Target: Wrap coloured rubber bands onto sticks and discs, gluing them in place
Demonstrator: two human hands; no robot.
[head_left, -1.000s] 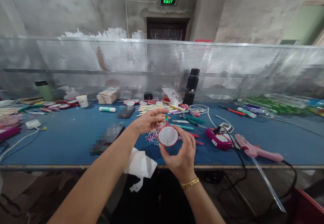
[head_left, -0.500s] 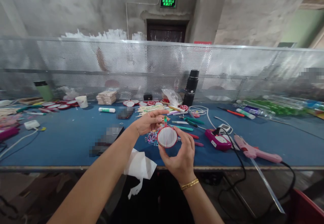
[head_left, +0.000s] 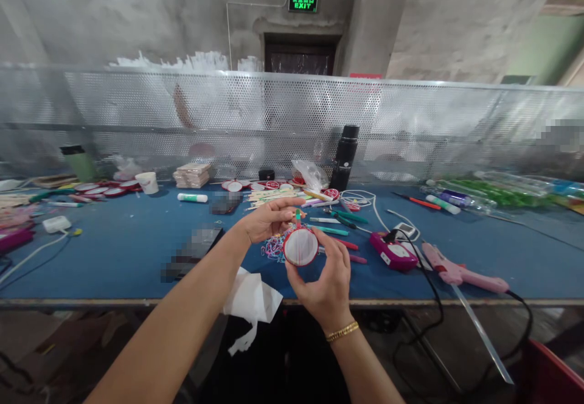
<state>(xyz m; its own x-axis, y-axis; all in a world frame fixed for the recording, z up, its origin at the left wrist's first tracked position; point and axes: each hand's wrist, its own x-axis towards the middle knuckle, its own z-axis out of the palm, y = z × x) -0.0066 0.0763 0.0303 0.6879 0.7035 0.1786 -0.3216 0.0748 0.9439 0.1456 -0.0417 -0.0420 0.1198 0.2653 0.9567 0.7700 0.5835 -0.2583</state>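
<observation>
My right hand [head_left: 326, 279] holds a small round disc [head_left: 300, 247] with a white face and a red rim, thumb and fingers at its sides. Faint reddish streaks run down the white face. At the disc's upper edge stands a small green and red piece [head_left: 298, 216]. The fingers of my left hand [head_left: 272, 216] are closed around this piece; their exact grip is partly hidden. Behind the disc lies a heap of thin colourful loops [head_left: 274, 249] on the blue table [head_left: 137, 233]. A white tissue [head_left: 255, 297] hangs over the table's front edge, below my left forearm.
To the right are a purple power strip [head_left: 393, 252], a pink glue gun [head_left: 465, 273] with a clear glue stick, and cables. A black bottle [head_left: 345, 159] stands at the back near pens and pliers [head_left: 342, 218]. Left are a glue stick tube [head_left: 192, 198] and a paper cup [head_left: 147, 182].
</observation>
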